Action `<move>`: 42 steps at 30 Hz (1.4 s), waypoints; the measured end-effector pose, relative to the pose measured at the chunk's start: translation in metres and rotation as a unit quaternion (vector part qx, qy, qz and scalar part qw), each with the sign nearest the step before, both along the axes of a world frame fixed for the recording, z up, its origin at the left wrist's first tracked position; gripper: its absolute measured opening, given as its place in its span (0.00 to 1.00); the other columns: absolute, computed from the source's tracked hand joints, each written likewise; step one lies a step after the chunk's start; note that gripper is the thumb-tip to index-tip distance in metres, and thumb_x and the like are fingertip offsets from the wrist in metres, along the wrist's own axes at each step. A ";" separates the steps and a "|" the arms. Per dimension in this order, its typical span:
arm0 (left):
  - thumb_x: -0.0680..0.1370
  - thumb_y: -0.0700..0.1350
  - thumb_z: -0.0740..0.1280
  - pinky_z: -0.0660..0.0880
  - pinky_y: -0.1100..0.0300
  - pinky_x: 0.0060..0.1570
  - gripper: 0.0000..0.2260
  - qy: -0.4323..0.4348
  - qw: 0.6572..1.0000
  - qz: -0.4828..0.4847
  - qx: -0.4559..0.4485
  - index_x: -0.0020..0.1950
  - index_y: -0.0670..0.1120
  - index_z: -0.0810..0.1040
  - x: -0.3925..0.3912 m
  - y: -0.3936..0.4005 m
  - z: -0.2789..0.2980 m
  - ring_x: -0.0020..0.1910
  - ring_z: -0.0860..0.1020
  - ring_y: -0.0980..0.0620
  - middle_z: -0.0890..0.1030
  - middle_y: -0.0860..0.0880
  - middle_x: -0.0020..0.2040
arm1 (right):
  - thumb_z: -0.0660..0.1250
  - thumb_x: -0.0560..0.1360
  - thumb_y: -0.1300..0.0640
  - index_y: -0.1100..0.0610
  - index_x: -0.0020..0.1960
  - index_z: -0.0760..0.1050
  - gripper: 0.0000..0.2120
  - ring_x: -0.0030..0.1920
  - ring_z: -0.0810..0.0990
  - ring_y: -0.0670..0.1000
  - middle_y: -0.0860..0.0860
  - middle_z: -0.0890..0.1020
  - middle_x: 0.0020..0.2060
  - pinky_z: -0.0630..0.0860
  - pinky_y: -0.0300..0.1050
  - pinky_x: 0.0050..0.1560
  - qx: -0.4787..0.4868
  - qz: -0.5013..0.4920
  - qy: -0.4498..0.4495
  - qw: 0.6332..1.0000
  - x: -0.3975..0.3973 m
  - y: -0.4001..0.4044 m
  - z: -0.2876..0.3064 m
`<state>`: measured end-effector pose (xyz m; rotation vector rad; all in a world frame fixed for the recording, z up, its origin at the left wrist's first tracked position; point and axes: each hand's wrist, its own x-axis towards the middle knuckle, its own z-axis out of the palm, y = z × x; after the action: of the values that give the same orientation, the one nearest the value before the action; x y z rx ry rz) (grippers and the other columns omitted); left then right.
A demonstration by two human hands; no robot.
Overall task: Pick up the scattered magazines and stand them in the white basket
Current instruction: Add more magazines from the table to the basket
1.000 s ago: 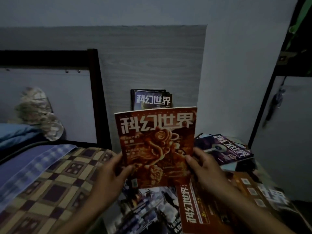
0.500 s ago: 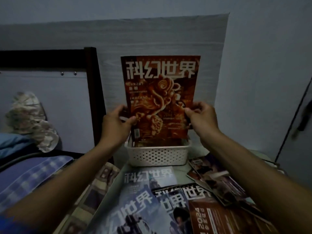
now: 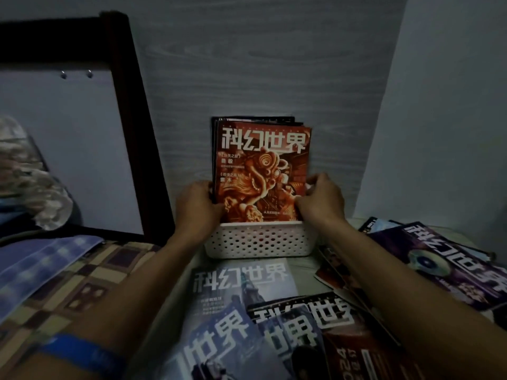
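The orange-red magazine (image 3: 262, 174) is stood upright in the white basket (image 3: 260, 239) at the back of the desk (image 3: 304, 267), in front of a couple of darker issues, and it's gripped at both side edges by the fingers of the left hand (image 3: 199, 205) and the right hand (image 3: 321, 200). Best done by getting the bottom edge seated flat on the basket floor and the cover squared against the ones behind before anything is let go, otherwise it'll probably slump forward. At least 4 more are left scattered on the desk, like the blue-grey magazine (image 3: 241, 281) and the purple magazine (image 3: 450, 264).

- Orange magazine (image 3: 260, 171): foot hidden inside the white basket (image 3: 260, 239)
- Magazines behind it (image 3: 255, 119): only top edges show
- Front magazines (image 3: 219, 338): cut by the lower frame edge
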<state>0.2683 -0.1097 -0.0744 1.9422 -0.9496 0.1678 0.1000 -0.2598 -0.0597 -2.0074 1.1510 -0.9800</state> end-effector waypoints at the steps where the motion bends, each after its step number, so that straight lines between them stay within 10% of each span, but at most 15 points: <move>1: 0.73 0.41 0.74 0.73 0.64 0.40 0.15 -0.002 1.000 0.005 -0.020 0.58 0.49 0.77 -0.004 0.002 -0.001 0.43 0.78 0.59 0.78 0.55 0.48 | 0.72 0.74 0.57 0.55 0.59 0.71 0.16 0.49 0.79 0.52 0.51 0.80 0.53 0.78 0.47 0.44 -0.002 0.019 0.001 1.000 -0.002 0.006 0.000; 6: 0.76 0.44 0.71 0.75 0.51 0.59 0.19 0.051 0.998 -0.042 -0.023 0.66 0.49 0.72 -0.031 0.033 0.003 0.62 0.74 0.51 0.73 0.49 0.65 | 0.67 0.77 0.57 0.53 0.64 0.70 0.16 0.60 0.76 0.52 0.51 0.74 0.62 0.76 0.53 0.60 -0.044 0.113 -0.007 0.993 -0.039 0.053 -0.001; 13: 0.75 0.48 0.71 0.73 0.61 0.40 0.07 0.049 0.996 -0.014 0.070 0.53 0.53 0.78 -0.092 0.179 -0.034 0.46 0.78 0.54 0.78 0.53 0.50 | 0.68 0.75 0.52 0.46 0.46 0.76 0.01 0.41 0.78 0.42 0.42 0.81 0.40 0.75 0.39 0.40 -0.132 0.242 0.191 0.942 -0.144 0.148 -0.020; 19: 0.76 0.55 0.68 0.69 0.66 0.31 0.12 -0.043 0.976 0.010 0.214 0.56 0.54 0.75 -0.150 0.260 -0.039 0.35 0.74 0.64 0.79 0.55 0.45 | 0.64 0.74 0.38 0.50 0.51 0.75 0.17 0.42 0.78 0.48 0.48 0.81 0.44 0.75 0.44 0.39 -0.125 0.273 0.364 0.882 -0.164 0.203 -0.015; 26: 0.71 0.51 0.75 0.72 0.64 0.38 0.28 0.194 0.977 0.005 0.083 0.67 0.61 0.67 -0.171 0.264 -0.047 0.52 0.75 0.54 0.71 0.52 0.66 | 0.72 0.70 0.41 0.49 0.51 0.75 0.16 0.45 0.80 0.46 0.47 0.81 0.47 0.79 0.45 0.48 0.106 0.294 0.296 0.902 -0.173 0.229 -0.006; 29: 0.69 0.40 0.76 0.74 0.59 0.33 0.28 0.439 0.892 0.034 -0.102 0.64 0.57 0.71 -0.157 0.267 -0.038 0.45 0.79 0.51 0.76 0.50 0.58 | 0.73 0.73 0.48 0.46 0.44 0.75 0.08 0.37 0.82 0.41 0.45 0.82 0.43 0.77 0.35 0.36 0.199 0.325 0.221 0.898 -0.185 0.239 -0.013; 32: 0.66 0.38 0.74 0.80 0.51 0.36 0.24 0.575 0.812 -0.063 -0.079 0.62 0.45 0.75 -0.157 0.276 -0.031 0.43 0.85 0.40 0.85 0.38 0.51 | 0.74 0.73 0.53 0.46 0.45 0.75 0.08 0.29 0.81 0.40 0.50 0.84 0.41 0.76 0.36 0.30 0.250 0.329 0.166 0.895 -0.194 0.242 -0.015; 35: 0.72 0.35 0.70 0.81 0.54 0.33 0.16 0.540 0.832 -0.126 -0.005 0.59 0.44 0.78 -0.177 0.277 -0.032 0.41 0.86 0.43 0.87 0.41 0.47 | 0.74 0.73 0.54 0.47 0.53 0.76 0.12 0.34 0.83 0.43 0.50 0.85 0.44 0.77 0.39 0.34 0.253 0.311 0.167 0.901 -0.198 0.244 -0.018; 42: 0.65 0.46 0.78 0.81 0.59 0.36 0.17 0.362 0.879 -0.215 -0.224 0.53 0.48 0.84 -0.174 0.260 0.049 0.42 0.86 0.46 0.86 0.44 0.49 | 0.68 0.77 0.53 0.50 0.51 0.82 0.05 0.40 0.87 0.46 0.47 0.88 0.44 0.82 0.40 0.36 0.234 0.293 -0.102 0.921 -0.200 0.232 0.035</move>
<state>0.0939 0.1506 -0.0251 1.1671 -0.7127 -0.5262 -0.0997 -0.0278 -0.0243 -1.6511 0.5396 -0.5227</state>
